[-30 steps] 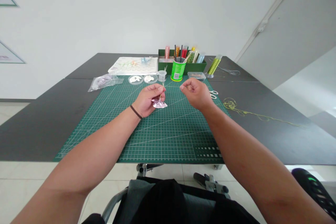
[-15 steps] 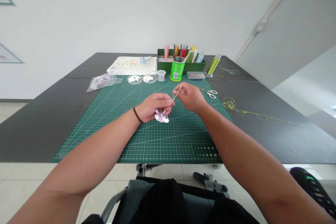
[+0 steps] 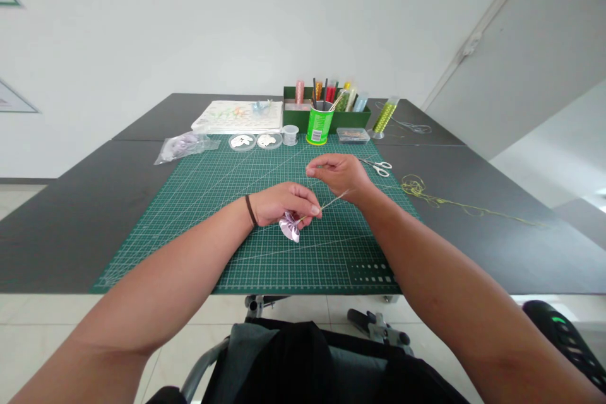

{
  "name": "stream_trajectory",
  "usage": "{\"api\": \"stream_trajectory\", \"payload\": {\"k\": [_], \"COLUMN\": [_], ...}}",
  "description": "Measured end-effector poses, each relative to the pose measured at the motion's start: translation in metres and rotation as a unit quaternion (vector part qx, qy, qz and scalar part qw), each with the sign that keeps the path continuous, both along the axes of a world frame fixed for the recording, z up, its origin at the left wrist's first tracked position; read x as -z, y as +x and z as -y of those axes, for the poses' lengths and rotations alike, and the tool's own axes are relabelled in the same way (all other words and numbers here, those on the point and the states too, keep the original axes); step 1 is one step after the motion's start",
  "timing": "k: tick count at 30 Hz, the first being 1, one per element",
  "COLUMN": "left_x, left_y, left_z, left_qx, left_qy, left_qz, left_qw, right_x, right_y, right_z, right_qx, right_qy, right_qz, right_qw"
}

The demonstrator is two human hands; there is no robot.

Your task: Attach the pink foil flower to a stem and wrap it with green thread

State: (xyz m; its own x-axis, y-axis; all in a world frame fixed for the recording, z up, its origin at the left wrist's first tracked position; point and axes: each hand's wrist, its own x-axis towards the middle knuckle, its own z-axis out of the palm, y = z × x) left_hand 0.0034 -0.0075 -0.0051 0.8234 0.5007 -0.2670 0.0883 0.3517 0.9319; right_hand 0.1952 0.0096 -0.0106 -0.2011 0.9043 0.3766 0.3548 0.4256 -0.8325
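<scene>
My left hand (image 3: pixel 288 203) pinches the thin stem of a pale purple artificial flower (image 3: pixel 290 227) between thumb and forefinger. The blossom hangs below the palm, tilted toward me, while the pale stem ends (image 3: pixel 337 197) stick out to the right past the fingertips. Above and to the right, my right hand (image 3: pixel 338 172) is held with thumb and fingertips pressed together, apart from the stem. Whatever it pinches, perhaps a fine thread, is too small to make out. Both hands are over the green cutting mat (image 3: pixel 265 265).
White-handled scissors (image 3: pixel 381 168) lie beyond my right hand, with tangled yellow-green thread (image 3: pixel 416 188) further right. At the back are a green can (image 3: pixel 319 125), a green box (image 3: pixel 297 118), a small spool (image 3: pixel 290 134), petal dishes (image 3: pixel 242 142), a plastic bag (image 3: pixel 182 146) and a thread spool (image 3: pixel 386 117).
My left hand has moved down and slightly right with the flower, whose stem now slants lower to the right. My right hand has come off the stem and is now apart from it.
</scene>
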Motion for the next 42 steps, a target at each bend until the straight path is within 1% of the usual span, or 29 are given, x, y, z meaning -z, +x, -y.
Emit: {"api": "stream_trajectory", "payload": {"k": [3,8,10,13,15,18,21,24,27,32,36,42], "left_x": [0.001,0.0,0.0,0.0,0.001,0.002,0.002,0.001,0.0,0.001,0.003,0.003], "left_y": [-0.001,-0.003,-0.004,-0.004,-0.003,0.0,0.002,0.003,0.002,0.002,0.001,0.002], "left_z": [-0.001,-0.004,-0.005,-0.007,-0.008,-0.011,-0.017,-0.022,-0.025,-0.025,-0.027,-0.026], "left_qx": [0.03,0.051,0.049,0.02,-0.026,-0.138,-0.256,-0.334,-0.368,-0.385,-0.38,-0.379], "left_qy": [-0.01,-0.024,-0.026,-0.027,-0.032,-0.039,-0.034,-0.02,-0.006,0.021,0.037,0.073], "left_qz": [-0.018,-0.044,-0.053,-0.062,-0.065,-0.052,-0.002,0.065,0.112,0.151,0.167,0.169], "left_qw": [0.999,0.997,0.997,0.998,0.997,0.988,0.966,0.94,0.923,0.91,0.909,0.907], "right_x": [-0.004,-0.008,-0.009,-0.012,-0.015,-0.018,-0.02,-0.019,-0.017,-0.012,-0.008,-0.01], "right_y": [0.001,0.004,0.006,0.009,0.011,0.012,0.013,0.015,0.017,0.021,0.023,0.024], "right_z": [0.002,0.003,0.004,0.005,0.006,0.008,0.008,0.007,0.005,-0.001,-0.005,-0.007], "right_qx": [-0.026,-0.044,-0.045,-0.026,0.002,0.037,0.05,0.072,0.106,0.148,0.176,0.183], "right_qy": [0.002,0.017,0.032,0.059,0.083,0.141,0.193,0.211,0.206,0.171,0.128,0.068], "right_qz": [-0.009,-0.008,-0.002,0.018,0.031,0.037,0.036,0.031,0.032,0.02,0.007,0.017], "right_qw": [1.0,0.999,0.998,0.998,0.996,0.989,0.979,0.974,0.972,0.974,0.976,0.981]}}
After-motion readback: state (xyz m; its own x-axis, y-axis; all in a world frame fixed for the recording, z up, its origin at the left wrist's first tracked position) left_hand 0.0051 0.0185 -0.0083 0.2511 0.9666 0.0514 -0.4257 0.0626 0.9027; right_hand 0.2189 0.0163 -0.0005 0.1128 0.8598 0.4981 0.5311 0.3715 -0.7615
